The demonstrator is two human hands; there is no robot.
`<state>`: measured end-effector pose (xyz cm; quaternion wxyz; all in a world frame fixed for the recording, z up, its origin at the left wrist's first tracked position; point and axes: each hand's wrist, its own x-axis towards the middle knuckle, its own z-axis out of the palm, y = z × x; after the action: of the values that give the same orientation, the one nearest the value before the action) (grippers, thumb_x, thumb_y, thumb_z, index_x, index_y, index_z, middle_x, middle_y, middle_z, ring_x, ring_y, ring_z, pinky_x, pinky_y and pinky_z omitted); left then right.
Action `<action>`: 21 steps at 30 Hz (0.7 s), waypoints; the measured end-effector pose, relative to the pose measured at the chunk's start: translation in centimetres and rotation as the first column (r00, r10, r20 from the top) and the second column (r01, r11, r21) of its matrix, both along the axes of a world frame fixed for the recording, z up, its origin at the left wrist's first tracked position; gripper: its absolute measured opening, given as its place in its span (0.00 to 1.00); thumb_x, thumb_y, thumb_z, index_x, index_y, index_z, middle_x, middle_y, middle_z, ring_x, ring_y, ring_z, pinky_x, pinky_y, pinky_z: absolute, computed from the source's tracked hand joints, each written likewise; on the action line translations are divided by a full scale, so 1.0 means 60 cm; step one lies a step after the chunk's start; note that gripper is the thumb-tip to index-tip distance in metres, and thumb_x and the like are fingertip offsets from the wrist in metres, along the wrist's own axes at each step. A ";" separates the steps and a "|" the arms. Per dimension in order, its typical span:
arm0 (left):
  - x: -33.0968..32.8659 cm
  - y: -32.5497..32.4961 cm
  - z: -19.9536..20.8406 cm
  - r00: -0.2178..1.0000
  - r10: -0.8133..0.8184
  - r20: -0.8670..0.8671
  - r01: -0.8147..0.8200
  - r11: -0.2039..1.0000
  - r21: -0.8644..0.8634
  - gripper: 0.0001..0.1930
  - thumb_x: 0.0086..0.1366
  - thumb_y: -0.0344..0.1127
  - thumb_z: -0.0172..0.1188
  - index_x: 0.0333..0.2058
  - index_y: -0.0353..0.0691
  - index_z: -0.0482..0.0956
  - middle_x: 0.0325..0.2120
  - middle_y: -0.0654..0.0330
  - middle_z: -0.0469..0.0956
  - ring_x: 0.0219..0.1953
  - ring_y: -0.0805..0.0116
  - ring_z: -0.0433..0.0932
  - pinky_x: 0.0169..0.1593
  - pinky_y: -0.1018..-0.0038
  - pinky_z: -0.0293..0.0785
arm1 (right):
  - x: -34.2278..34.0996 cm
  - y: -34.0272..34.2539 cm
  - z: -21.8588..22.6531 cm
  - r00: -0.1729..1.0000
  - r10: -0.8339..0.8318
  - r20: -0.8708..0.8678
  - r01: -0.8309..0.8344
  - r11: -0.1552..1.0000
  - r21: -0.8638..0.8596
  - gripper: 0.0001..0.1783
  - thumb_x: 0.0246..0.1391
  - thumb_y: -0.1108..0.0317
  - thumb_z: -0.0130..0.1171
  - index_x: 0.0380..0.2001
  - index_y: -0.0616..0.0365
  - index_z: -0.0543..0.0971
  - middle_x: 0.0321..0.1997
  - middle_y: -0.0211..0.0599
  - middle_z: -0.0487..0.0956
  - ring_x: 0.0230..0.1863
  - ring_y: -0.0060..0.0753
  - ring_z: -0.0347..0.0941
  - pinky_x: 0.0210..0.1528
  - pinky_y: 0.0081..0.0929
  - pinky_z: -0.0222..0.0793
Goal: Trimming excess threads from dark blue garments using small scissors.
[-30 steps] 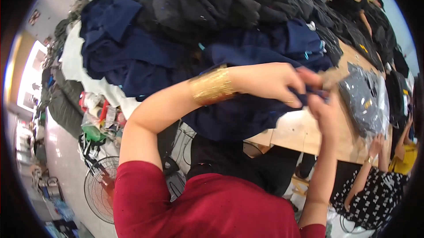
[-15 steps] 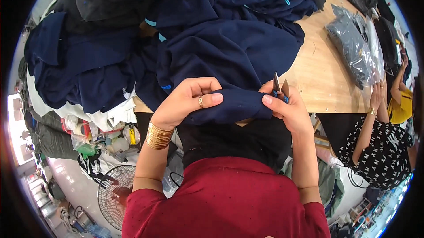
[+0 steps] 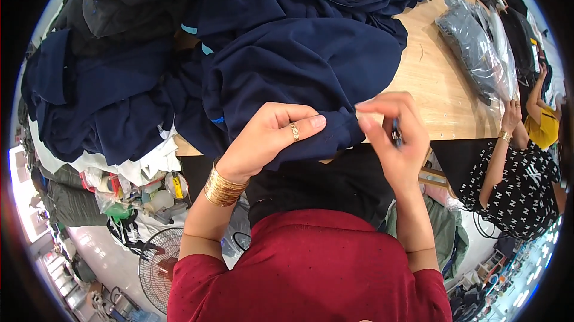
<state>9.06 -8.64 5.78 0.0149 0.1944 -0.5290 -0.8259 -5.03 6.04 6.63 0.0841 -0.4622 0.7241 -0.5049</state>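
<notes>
Handling of the navy garment (image 3: 299, 53) looks partway: its near edge is pinched in the left hand (image 3: 263, 140), the right hand (image 3: 406, 149) curls round a tool (image 3: 396, 134), fingertips nearly meeting beside the cloth, grip unclear, with more navy cloth (image 3: 113, 77) left of the fingers.

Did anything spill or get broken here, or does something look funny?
Nothing looks spilled or broken. The messiest bit is the jumble of plastic bags near the wire-caged fan, at the person's left: everything's tangled together. The navy cloth is just loosely heaped.
</notes>
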 end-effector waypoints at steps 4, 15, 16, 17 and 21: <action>-0.005 0.012 0.002 0.998 0.056 -0.008 -0.056 0.998 -0.033 0.14 0.64 0.37 0.53 0.32 0.29 0.78 0.25 0.70 0.75 0.29 0.86 0.68 0.35 0.86 0.65 | 0.014 0.001 0.003 0.940 0.170 -0.296 -0.210 0.972 -0.109 0.15 0.35 0.78 0.65 0.31 0.55 0.80 0.33 0.33 0.75 0.28 0.29 0.74 0.25 0.21 0.69; -0.013 0.030 0.015 0.998 0.047 -0.031 -0.051 0.990 -0.130 0.14 0.65 0.37 0.53 0.32 0.29 0.77 0.23 0.69 0.75 0.28 0.85 0.68 0.33 0.86 0.66 | 0.008 0.030 0.003 0.762 0.094 0.641 -0.037 0.994 -0.101 0.04 0.48 0.77 0.57 0.29 0.61 0.75 0.34 0.29 0.72 0.28 0.14 0.61 0.31 0.14 0.55; -0.014 0.030 0.016 0.998 0.045 -0.037 -0.050 0.991 -0.120 0.14 0.65 0.37 0.53 0.32 0.29 0.77 0.22 0.69 0.75 0.27 0.85 0.69 0.32 0.86 0.66 | 0.005 0.035 0.003 0.769 0.069 0.636 -0.002 0.994 -0.106 0.03 0.48 0.77 0.58 0.29 0.62 0.75 0.33 0.28 0.72 0.28 0.14 0.61 0.30 0.14 0.55; -0.015 0.032 0.016 0.998 0.042 -0.037 -0.046 0.992 -0.119 0.14 0.65 0.37 0.53 0.32 0.29 0.77 0.22 0.69 0.75 0.27 0.85 0.69 0.32 0.86 0.66 | 0.006 0.039 0.008 0.817 0.020 0.576 0.022 0.998 -0.067 0.04 0.47 0.77 0.59 0.28 0.61 0.75 0.29 0.27 0.72 0.26 0.14 0.61 0.28 0.13 0.54; -0.017 0.037 0.022 0.997 0.072 -0.029 -0.076 0.975 -0.211 0.14 0.64 0.37 0.54 0.30 0.30 0.77 0.21 0.67 0.75 0.26 0.85 0.70 0.32 0.86 0.66 | 0.007 0.051 0.016 0.995 0.003 0.100 -0.013 0.994 0.106 0.14 0.41 0.72 0.65 0.34 0.56 0.77 0.25 0.29 0.71 0.22 0.20 0.63 0.23 0.16 0.57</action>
<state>8.07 -6.42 7.10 0.0719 0.2025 -0.6061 -0.7659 -4.64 9.11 7.62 0.1468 -0.4342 0.7432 -0.4874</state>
